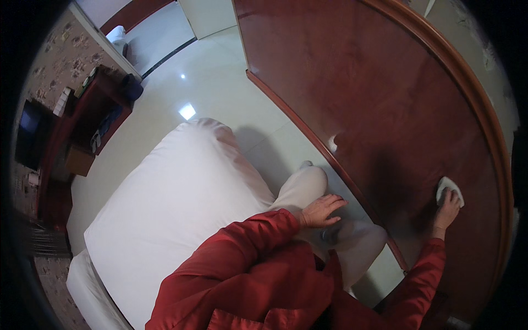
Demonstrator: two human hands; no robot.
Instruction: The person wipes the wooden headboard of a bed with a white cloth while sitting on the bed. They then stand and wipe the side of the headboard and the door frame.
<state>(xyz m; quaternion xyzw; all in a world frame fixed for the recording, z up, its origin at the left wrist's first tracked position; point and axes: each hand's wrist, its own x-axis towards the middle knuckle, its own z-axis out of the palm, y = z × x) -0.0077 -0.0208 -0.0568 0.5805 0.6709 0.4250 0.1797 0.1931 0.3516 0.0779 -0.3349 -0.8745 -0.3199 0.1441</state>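
My right hand (447, 210) presses a folded white cloth (445, 185) against a glossy reddish-brown wood panel (371, 103), low on the right near its curved moulding. My left hand (321, 211) is over my bent leg, palm down with the fingers spread and nothing in it. It lies near the lower trim of the panel, apart from it. Red sleeves cover both arms. Beside my left arm a bed with a smooth white sheet (173, 181) fills the middle left.
Pale glossy floor tiles (214, 74) run between the bed and the panel. At the left, a dark red cabinet (99, 95) holds slippers (95, 141) and other items, with a dark bin (132, 87) at its end. A cardboard-coloured box (79, 160) and a dark screen (31, 132) are near it.
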